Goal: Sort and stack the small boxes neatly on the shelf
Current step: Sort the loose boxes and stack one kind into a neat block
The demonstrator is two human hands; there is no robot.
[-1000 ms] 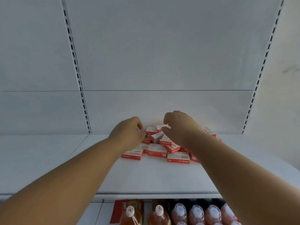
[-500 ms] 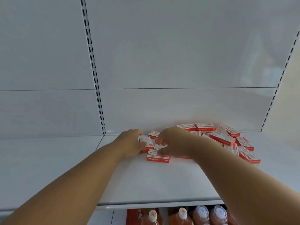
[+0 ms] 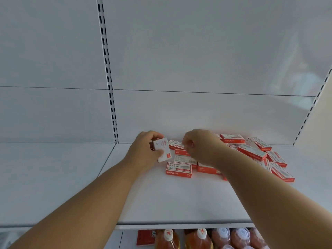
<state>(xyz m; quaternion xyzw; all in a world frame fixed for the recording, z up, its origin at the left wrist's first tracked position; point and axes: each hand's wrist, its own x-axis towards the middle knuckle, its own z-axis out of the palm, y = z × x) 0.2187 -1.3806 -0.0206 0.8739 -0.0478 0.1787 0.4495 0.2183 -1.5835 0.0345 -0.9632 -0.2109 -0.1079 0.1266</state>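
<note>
Left hand (image 3: 143,151) at frame centre grips one small box (image 3: 163,149), raised off shelf (image 3: 179,200), long axis tilted near upright, white face toward camera

Right hand (image 3: 201,146) curled narrow over box heap (image 3: 251,151); holding anything, cannot tell

Heap lies loose centre-right; front box (image 3: 178,169) flat, long axis left-right

Bottles (image 3: 199,238) below shelf
</note>
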